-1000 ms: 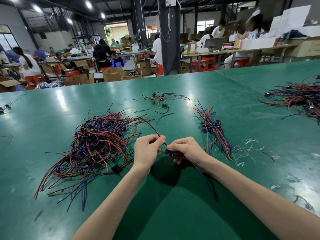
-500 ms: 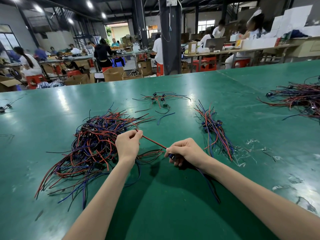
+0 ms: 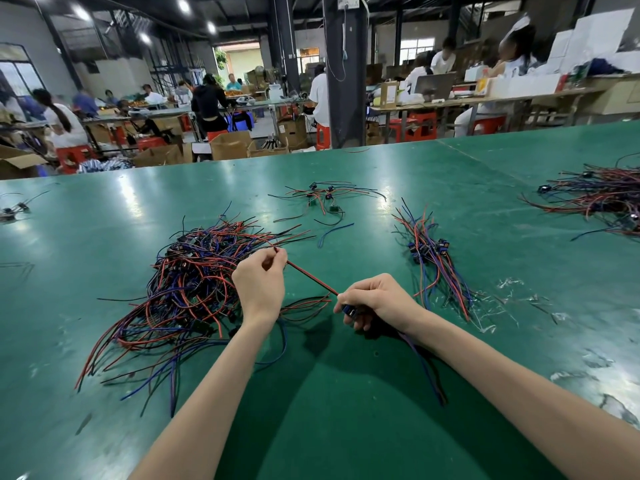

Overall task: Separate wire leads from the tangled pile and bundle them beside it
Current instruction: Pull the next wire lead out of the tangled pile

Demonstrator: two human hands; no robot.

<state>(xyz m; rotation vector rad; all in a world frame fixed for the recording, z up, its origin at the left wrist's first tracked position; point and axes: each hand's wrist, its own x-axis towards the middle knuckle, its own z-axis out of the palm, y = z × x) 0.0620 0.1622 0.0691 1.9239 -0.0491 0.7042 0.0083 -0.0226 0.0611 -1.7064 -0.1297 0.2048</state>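
Many tangled wires (image 3: 194, 289) lie on the green table (image 3: 346, 417), left of its middle. My left hand (image 3: 259, 285) pinches one red-black wire (image 3: 311, 278) at their near-right edge; my right hand (image 3: 377, 299) grips its blue plug (image 3: 348, 310), near the sorted bundle (image 3: 436, 261) further right.

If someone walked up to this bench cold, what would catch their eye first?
First the tangled pile of red, blue and black wires on the green table, left of centre. Then the red-and-black lead stretched between the left hand, pinching its far end, and the right hand, gripping its near end. A smaller bundle lies to the right.
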